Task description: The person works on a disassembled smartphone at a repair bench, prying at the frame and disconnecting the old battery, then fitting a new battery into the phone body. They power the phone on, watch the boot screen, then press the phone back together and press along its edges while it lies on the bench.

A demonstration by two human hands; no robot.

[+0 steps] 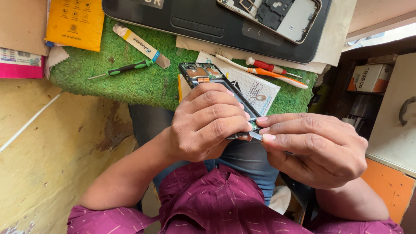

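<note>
screwdriver (125,68): thin green-handled steel, lying left of the phone on the fuzzy green mat (130,86)
left hand (203,123): wrapped shut around the opened phone (208,78), held over the lap; bare circuitry could crack if squeezed
right hand (316,147): fingertips pinched on a small flat tool at the phone's lower edge; a slip could gouge parts

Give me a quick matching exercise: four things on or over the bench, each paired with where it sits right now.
Things:
1. opened phone
2. green-handled screwdriver
3. toothbrush
4. yellow packet

Places:
A. top left corner, off the green mat
B. held in the left hand, right hand at its near end
C. on the green mat, left of the phone
D. on paper right of the phone, beside a red-handled screwdriver

Pairs: 1-B, 2-C, 3-D, 4-A
</note>
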